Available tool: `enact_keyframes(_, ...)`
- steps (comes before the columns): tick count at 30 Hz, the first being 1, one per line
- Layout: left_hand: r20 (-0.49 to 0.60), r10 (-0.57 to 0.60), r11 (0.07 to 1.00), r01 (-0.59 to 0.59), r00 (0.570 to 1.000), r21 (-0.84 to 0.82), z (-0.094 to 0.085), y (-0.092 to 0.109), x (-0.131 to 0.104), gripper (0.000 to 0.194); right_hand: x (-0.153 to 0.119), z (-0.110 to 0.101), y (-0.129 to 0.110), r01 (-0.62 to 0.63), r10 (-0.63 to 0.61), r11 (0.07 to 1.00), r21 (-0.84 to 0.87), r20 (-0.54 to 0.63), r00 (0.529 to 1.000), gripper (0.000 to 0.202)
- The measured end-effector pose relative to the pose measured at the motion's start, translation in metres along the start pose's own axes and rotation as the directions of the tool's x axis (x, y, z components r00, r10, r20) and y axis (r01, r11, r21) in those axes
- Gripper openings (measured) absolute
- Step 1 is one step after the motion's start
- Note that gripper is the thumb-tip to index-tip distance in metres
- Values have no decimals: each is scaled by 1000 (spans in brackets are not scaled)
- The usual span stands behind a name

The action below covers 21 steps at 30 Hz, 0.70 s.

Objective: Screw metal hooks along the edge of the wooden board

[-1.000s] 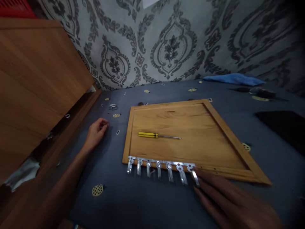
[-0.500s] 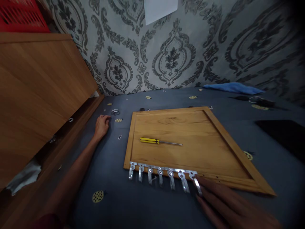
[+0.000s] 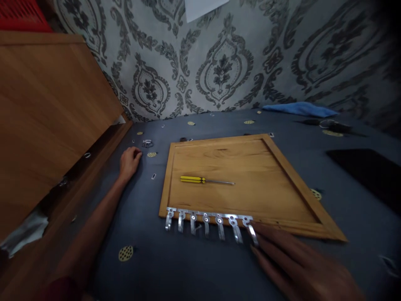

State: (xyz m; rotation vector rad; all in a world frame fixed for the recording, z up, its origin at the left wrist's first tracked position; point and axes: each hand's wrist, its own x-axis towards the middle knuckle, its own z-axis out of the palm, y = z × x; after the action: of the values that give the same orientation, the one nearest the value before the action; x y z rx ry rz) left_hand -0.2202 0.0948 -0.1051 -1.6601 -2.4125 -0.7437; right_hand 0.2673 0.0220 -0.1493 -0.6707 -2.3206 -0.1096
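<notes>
The silver metal rail of 7 hooks [image 3: 206, 218] lies along the near edge of the light-brown wooden panel [image 3: 247, 163]. Fastening looks partly done: screw heads show at several hooks. Your right hand [image 3: 300, 259] pinches the end hook, hiding some edge; your left hand's [image 3: 130, 162] fingers curl together, contents unclear. The yellow-handled steel screwdriver [image 3: 204, 180] lies unheld across the panel.
</notes>
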Motion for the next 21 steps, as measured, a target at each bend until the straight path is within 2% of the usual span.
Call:
enact_keyframes(1, 6, -5, 1000, 5, 1000, 4, -1, 2, 0, 35, 5, -4, -3, -14, 14, 1000, 1, -41, 999, 38)
enact_keyframes(2, 14, -12, 1000, 12, 1000, 7, -3, 5, 0, 35, 11, -8, -7, -31, 31, 999, 20, 10, 999, 35)
enact_keyframes(5, 43, -31, 999, 31, 999, 8, -9, 10, 0, 34, 25, -19, -16, -66, 65, 997, 25, 40, 997, 24)
enact_keyframes(11, 63, -37, 999, 37, 997, -5, -14, 15, 6, 35, 33, -26, -21, -127, 117, 990, 65, 139, 983, 23)
enact_keyframes(16, 35, 6, 999, -4, 999, -45, -16, 21, 0, 32, 34, -25, -21, -110, 103, 992, 62, 109, 989, 22)
enact_keyframes(19, 12, 21, 994, -20, 1000, -105, -21, 36, -13, 31, 34, -24, -21, -118, 110, 991, 63, 112, 988, 21)
enact_keyframes(21, 31, 52, 986, -46, 998, -161, -28, 56, -27, 31, 34, -24, -21, -126, 119, 990, 64, 111, 987, 22)
